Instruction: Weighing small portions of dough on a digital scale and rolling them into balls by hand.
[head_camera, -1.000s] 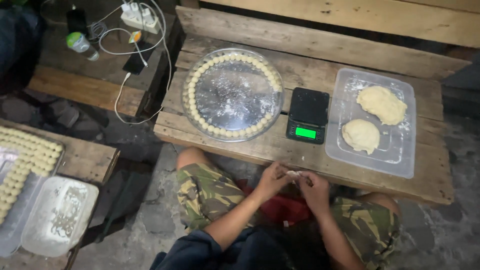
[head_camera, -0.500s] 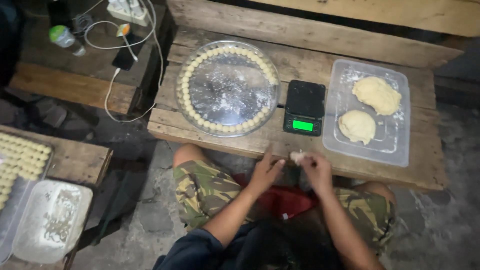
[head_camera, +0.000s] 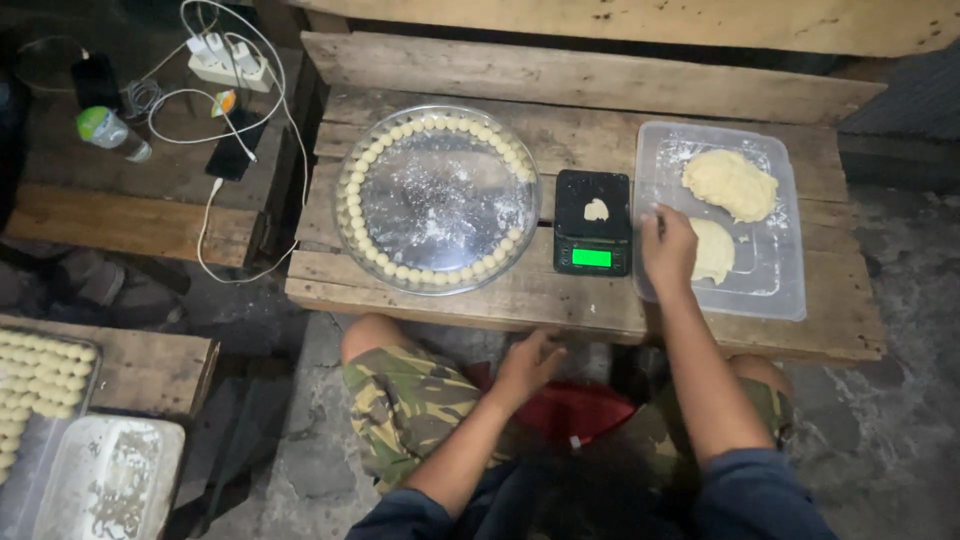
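Right hand (head_camera: 668, 250) at centre right, fingers bent narrow over the near dough lump (head_camera: 712, 250) in the clear tray (head_camera: 780, 290). Small dough piece (head_camera: 596, 209) sits on the black scale (head_camera: 592, 222), frame centre. Left hand (head_camera: 528, 364) below the worktop (head_camera: 560, 300) edge, fingers loosely spread, holding nothing. Round tray (head_camera: 440, 198) ringed with dough balls left of scale.

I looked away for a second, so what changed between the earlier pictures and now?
The small dough piece left the hands and now lies on the scale. The right hand moved up to the plastic tray by the lower dough lump; the left hand dropped, empty. The round tray stayed.
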